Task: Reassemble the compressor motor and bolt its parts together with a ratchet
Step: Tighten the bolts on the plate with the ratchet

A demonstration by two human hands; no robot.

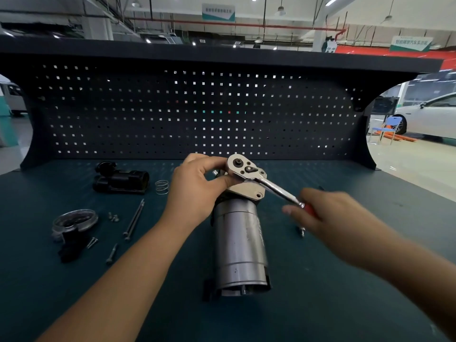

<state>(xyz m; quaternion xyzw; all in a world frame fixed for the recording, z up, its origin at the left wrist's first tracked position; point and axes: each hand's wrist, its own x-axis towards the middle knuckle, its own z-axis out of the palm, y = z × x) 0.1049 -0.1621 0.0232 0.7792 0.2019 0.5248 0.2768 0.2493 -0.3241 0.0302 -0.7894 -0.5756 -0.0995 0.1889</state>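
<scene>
While the left hand (195, 191) curls around the far end of the motor (239, 243), the blurred right hand (328, 218) grips the ratchet (243, 166) by its red handle. The motor lies on the surface (320, 304) between the 2 hands, with the ratchet head on its far end.

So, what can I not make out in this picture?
All in the head view:
Any bolt under the ratchet head: hidden by the head itself and the left hand.
Grip of the right hand on the red handle: motion blur.
Reading of the gauge dial: too small, glare.
Lettering on the motor: blurred.
</scene>
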